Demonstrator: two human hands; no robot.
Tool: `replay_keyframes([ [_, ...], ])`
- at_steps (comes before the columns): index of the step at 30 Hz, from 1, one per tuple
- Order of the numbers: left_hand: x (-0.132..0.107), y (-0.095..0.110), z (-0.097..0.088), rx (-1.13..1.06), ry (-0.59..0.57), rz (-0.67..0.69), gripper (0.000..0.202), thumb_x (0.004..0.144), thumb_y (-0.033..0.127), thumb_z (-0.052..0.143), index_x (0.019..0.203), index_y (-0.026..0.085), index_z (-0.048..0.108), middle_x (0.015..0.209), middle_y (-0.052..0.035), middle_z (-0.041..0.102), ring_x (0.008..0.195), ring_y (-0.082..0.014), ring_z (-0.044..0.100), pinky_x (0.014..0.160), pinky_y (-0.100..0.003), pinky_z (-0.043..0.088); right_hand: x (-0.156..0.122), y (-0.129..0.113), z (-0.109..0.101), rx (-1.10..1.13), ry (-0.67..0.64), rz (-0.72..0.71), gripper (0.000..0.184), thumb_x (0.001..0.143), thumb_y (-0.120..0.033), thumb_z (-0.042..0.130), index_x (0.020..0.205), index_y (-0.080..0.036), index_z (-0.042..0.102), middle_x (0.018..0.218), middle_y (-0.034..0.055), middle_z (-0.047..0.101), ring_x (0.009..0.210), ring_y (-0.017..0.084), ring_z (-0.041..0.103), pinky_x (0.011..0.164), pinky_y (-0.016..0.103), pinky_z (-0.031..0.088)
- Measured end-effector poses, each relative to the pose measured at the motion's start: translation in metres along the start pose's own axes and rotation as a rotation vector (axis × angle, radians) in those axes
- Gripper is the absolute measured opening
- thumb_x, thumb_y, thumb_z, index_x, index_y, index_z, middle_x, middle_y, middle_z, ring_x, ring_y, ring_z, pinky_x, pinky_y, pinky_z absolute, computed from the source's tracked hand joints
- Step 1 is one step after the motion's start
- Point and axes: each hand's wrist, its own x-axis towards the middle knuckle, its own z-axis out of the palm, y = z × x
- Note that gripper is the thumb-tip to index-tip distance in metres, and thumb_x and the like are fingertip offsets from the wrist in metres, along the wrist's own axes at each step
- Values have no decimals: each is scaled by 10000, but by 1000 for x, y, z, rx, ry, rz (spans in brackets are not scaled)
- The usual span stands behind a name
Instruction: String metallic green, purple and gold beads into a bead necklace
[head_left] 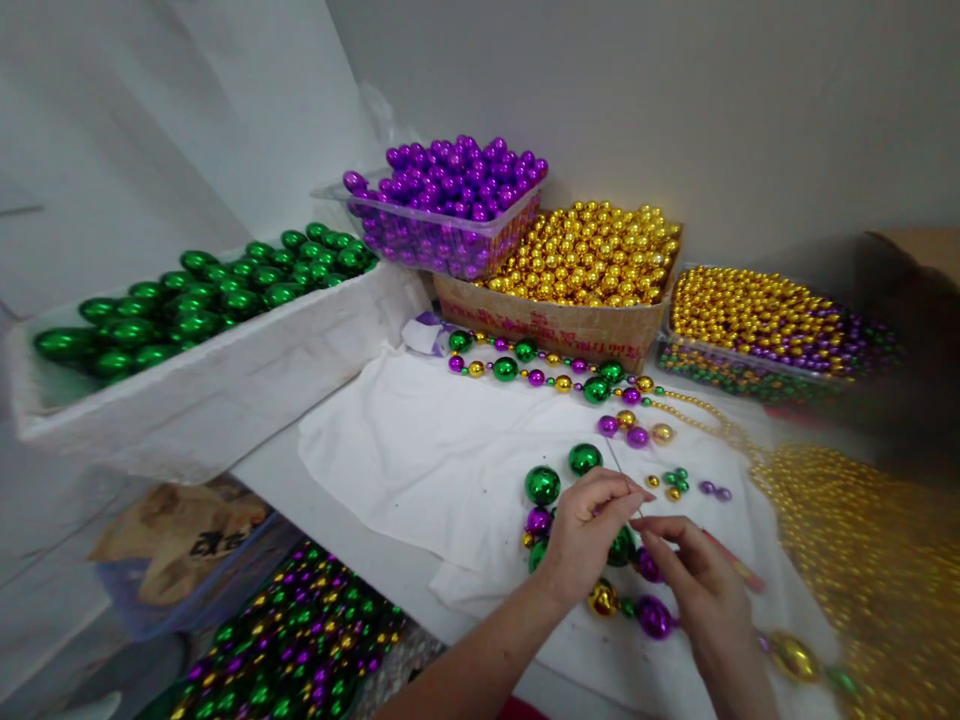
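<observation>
Above the white cloth, both hands are closed in a pinch close together. My left hand and my right hand hold a thin string between their fingertips; its ends are hard to make out. Under and around the hands lies a strand of shiny beads, with a purple bead, a gold bead and a green bead. Loose green beads sit left of my left hand. Small gold and green beads lie just beyond the fingers.
Behind stand a tub of purple beads, a cardboard box of gold beads and a tub of small mixed beads. A white foam box holds green beads. A finished-looking strand and gold bead chains lie nearby.
</observation>
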Motion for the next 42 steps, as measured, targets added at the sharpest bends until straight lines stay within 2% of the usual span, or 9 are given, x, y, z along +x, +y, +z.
replay_keyframes([
  [6, 7, -13, 5, -199, -3, -285, 182, 775, 310, 658, 790, 139, 717, 818, -61, 677, 673, -125, 543, 621, -217, 415, -14, 1, -2, 538, 60, 265, 315, 743, -434, 699, 802, -159, 557, 516, -42, 539, 396, 46, 338, 389, 162, 208],
  [10, 30, -30, 15, -150, -306, -379, 221, 764, 273, 644, 940, 154, 704, 903, -75, 677, 716, -155, 587, 647, -245, 454, -23, 6, -18, 658, 251, 252, 323, 728, -426, 710, 845, -162, 564, 549, -28, 590, 373, 24, 259, 373, 154, 146],
  [12, 48, -42, 23, 38, -406, -313, 214, 769, 214, 602, 959, 176, 693, 935, -74, 674, 754, -176, 594, 684, -273, 469, -28, 7, -27, 680, 332, 247, 320, 731, -411, 711, 878, -163, 571, 555, -25, 599, 368, 21, 246, 371, 152, 126],
  [16, 87, -71, 48, 414, -360, -75, 143, 723, 90, 584, 726, 196, 678, 874, -80, 637, 969, -243, 543, 934, -356, 386, -34, 5, -33, 703, 386, 254, 314, 719, -395, 723, 877, -161, 585, 549, -29, 587, 367, 24, 247, 370, 153, 125],
  [21, 102, -95, 71, 506, -363, -89, 212, 637, 1, 629, 544, 180, 562, 833, -117, 597, 1072, -310, 494, 1012, -432, 298, -40, 3, -30, 712, 375, 292, 294, 711, -375, 733, 882, -170, 609, 581, -33, 572, 403, 30, 284, 375, 141, 196],
  [25, 97, -96, 66, 502, -319, -110, 187, 619, -17, 632, 601, 165, 593, 848, -120, 610, 1056, -311, 514, 1013, -457, 290, -43, 18, -36, 666, 355, 333, 312, 670, -387, 754, 857, -175, 623, 595, -21, 579, 378, 33, 266, 342, 158, 195],
  [33, 75, -57, 15, 34, -228, -272, 223, 828, 200, 546, 1033, 149, 620, 944, -81, 656, 765, -145, 619, 768, -313, 498, -45, 19, -29, 489, 308, 302, 482, 695, -421, 733, 1089, -159, 645, 619, 13, 610, 390, 65, 346, 348, 189, 197],
  [37, 65, -45, -5, -593, -94, -529, 182, 743, 73, 638, 919, 117, 655, 904, -83, 674, 792, -131, 639, 851, -286, 490, -45, 11, -17, 512, 344, 332, 478, 679, -414, 749, 1059, -139, 657, 564, -2, 578, 458, 89, 438, 374, 181, 220],
  [42, 64, -46, -9, -717, -1, -580, 143, 777, 20, 576, 876, 90, 652, 866, -93, 684, 778, -141, 657, 833, -277, 516, -52, 10, -17, 440, 338, 300, 465, 687, -436, 738, 1035, -136, 672, 534, -11, 552, 528, 119, 502, 439, 194, 313],
])
